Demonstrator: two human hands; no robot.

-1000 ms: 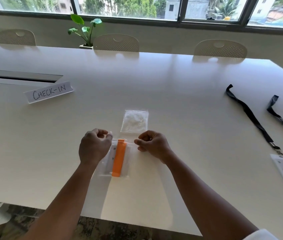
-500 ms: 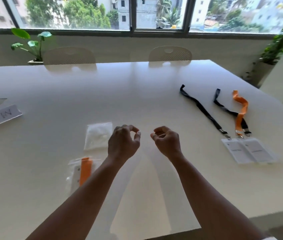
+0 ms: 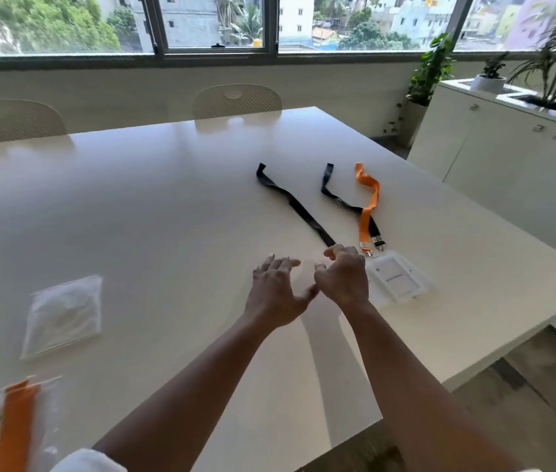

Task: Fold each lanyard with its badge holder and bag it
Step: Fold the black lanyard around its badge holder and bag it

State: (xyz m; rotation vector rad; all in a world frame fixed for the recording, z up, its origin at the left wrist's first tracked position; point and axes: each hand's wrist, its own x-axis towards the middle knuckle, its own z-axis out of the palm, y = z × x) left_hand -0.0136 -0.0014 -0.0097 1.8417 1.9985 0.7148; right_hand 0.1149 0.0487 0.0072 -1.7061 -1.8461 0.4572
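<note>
Both your left hand (image 3: 278, 294) and right hand (image 3: 344, 277) are loose and hold nothing; take the nearest black lanyard (image 3: 295, 206) by its clip end, beside the badge holders (image 3: 395, 277), before folding.

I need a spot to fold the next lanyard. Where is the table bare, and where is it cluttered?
Bare: the wide stretch between the empty bag and the left hand, back to the chairs. Crowded: the right side, where three lanyards and badge holders lie by the right hand.
</note>
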